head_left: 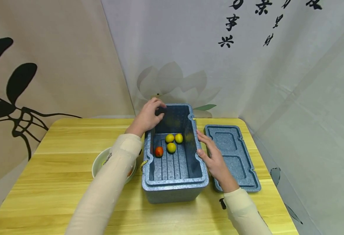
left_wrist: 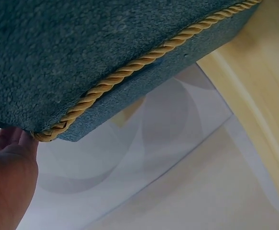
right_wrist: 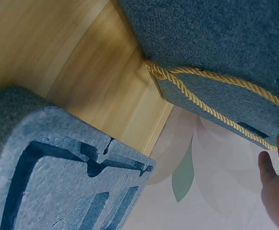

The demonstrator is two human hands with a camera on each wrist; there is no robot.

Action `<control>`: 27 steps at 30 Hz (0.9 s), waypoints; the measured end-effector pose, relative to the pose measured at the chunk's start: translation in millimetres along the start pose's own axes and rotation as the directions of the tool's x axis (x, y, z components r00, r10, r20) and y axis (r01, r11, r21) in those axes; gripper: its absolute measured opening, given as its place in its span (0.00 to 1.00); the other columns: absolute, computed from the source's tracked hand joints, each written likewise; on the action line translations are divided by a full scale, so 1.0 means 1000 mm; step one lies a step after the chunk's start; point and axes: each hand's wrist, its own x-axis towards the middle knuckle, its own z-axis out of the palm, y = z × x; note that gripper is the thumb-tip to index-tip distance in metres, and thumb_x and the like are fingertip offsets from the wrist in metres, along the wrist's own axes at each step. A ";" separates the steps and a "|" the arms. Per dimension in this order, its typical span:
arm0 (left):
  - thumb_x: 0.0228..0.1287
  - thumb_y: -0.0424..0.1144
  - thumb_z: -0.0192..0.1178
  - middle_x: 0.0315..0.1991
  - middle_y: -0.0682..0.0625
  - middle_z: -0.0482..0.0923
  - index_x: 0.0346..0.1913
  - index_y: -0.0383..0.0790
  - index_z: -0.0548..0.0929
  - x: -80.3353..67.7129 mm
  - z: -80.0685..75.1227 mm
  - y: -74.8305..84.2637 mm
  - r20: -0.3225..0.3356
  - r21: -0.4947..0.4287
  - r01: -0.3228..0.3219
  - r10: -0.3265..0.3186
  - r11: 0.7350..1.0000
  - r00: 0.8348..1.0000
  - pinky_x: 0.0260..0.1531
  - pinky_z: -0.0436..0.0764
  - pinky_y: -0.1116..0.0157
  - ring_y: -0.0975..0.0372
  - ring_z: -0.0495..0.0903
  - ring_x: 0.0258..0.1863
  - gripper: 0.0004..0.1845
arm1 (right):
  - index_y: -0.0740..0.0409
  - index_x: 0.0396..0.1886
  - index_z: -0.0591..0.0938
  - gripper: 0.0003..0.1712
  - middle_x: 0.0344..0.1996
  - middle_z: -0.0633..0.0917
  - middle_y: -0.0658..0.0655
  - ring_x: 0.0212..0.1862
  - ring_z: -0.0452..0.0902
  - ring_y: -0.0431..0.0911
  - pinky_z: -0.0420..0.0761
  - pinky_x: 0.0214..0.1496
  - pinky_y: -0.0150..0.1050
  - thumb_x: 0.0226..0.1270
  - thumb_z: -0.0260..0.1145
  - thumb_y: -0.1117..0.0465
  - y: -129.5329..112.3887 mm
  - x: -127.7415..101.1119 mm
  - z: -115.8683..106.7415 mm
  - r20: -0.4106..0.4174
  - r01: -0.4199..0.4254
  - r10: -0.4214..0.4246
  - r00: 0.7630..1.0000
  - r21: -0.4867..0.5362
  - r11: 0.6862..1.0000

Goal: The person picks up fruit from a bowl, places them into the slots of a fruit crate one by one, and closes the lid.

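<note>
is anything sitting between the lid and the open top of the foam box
Nothing visible does. The lid lies flat on the table just right of the box, with only the right hand between them, resting against the box's right wall. The left hand grips the far left rim. The fruit lies low on the box floor.
</note>
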 end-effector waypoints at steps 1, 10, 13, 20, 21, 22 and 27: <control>0.67 0.28 0.61 0.56 0.43 0.70 0.56 0.33 0.78 -0.001 0.000 0.000 -0.006 -0.005 -0.005 0.005 1.000 1.000 0.60 0.73 0.56 0.49 0.72 0.57 0.16 | 0.71 0.68 0.68 0.27 0.71 0.64 0.66 0.73 0.55 0.57 0.54 0.71 0.62 0.77 0.56 0.58 0.000 0.000 0.000 0.000 0.001 -0.001 1.000 0.000 1.000; 0.67 0.29 0.61 0.55 0.43 0.72 0.56 0.33 0.78 -0.020 -0.010 -0.005 -0.121 -0.060 -0.051 0.044 0.997 0.992 0.59 0.73 0.53 0.48 0.73 0.55 0.15 | 0.71 0.68 0.68 0.26 0.71 0.64 0.66 0.72 0.55 0.58 0.53 0.71 0.61 0.77 0.56 0.60 -0.002 0.000 -0.001 -0.001 0.004 -0.004 1.000 0.009 1.000; 0.68 0.30 0.61 0.55 0.43 0.73 0.55 0.31 0.79 -0.029 -0.014 -0.008 -0.167 -0.086 -0.083 0.068 0.993 0.984 0.59 0.74 0.53 0.48 0.73 0.55 0.14 | 0.71 0.68 0.68 0.26 0.71 0.64 0.66 0.73 0.54 0.57 0.53 0.72 0.60 0.77 0.56 0.61 -0.001 0.000 -0.001 0.003 0.001 -0.002 1.000 0.012 1.000; 0.67 0.28 0.61 0.54 0.42 0.74 0.55 0.30 0.78 -0.049 -0.023 -0.012 -0.277 -0.147 -0.161 0.115 0.976 0.954 0.59 0.74 0.53 0.50 0.74 0.55 0.14 | 0.71 0.68 0.68 0.26 0.71 0.64 0.66 0.73 0.54 0.57 0.53 0.72 0.60 0.77 0.56 0.60 0.002 0.000 -0.001 -0.003 0.006 -0.006 1.000 0.016 1.000; 0.67 0.28 0.61 0.54 0.43 0.74 0.55 0.30 0.78 -0.052 -0.024 -0.011 -0.292 -0.153 -0.168 0.118 0.974 0.949 0.59 0.74 0.53 0.50 0.74 0.55 0.15 | 0.71 0.68 0.68 0.26 0.71 0.64 0.66 0.73 0.55 0.57 0.53 0.72 0.60 0.77 0.56 0.60 0.002 0.000 -0.001 -0.003 0.007 -0.007 1.000 0.013 1.000; 0.67 0.28 0.61 0.53 0.43 0.75 0.55 0.31 0.78 -0.056 -0.026 -0.011 -0.307 -0.160 -0.175 0.119 0.971 0.944 0.59 0.74 0.53 0.51 0.74 0.55 0.15 | 0.71 0.68 0.68 0.26 0.71 0.64 0.66 0.72 0.55 0.57 0.54 0.72 0.59 0.77 0.56 0.60 0.002 0.000 -0.001 -0.003 0.008 -0.008 1.000 0.010 1.000; 0.67 0.29 0.62 0.54 0.44 0.75 0.56 0.34 0.79 -0.079 -0.031 -0.012 -0.356 -0.152 -0.147 0.085 0.977 0.931 0.59 0.75 0.54 0.53 0.75 0.55 0.16 | 0.70 0.68 0.68 0.25 0.71 0.64 0.65 0.72 0.56 0.57 0.55 0.71 0.58 0.77 0.56 0.61 0.002 0.000 0.000 0.006 0.013 -0.013 1.000 -0.006 1.000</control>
